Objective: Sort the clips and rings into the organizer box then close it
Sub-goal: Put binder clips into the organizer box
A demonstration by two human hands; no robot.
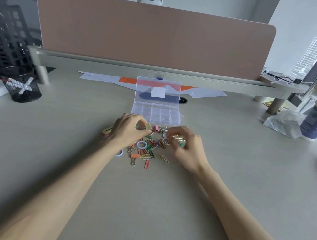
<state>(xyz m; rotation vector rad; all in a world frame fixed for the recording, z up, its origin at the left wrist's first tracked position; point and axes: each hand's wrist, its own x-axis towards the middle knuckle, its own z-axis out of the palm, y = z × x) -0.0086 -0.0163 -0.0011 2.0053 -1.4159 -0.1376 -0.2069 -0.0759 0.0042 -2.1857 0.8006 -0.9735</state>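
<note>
On the desk (pixel 48 155), nearest me, lies the pile of clips and rings (pixel 147 148). Over it the left hand (pixel 127 130) pinches some clips; the right hand (pixel 185 145) holds several more. Small pieces may slip and scatter, or mix. Just behind the pile, the organizer box (pixel 155 113) stands open, its compartments apparently empty.

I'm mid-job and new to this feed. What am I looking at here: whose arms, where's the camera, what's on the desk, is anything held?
One picture, from a camera worn on the person's head, looking down at their bare arms. On the desk lies a loose pile of coloured clips and rings. Behind it stands the clear organizer box, lid up, compartments apparently empty. The left hand pinches small clips at the pile's far edge; the right hand is closed on some paper clips. Blur hides exactly which.
</note>
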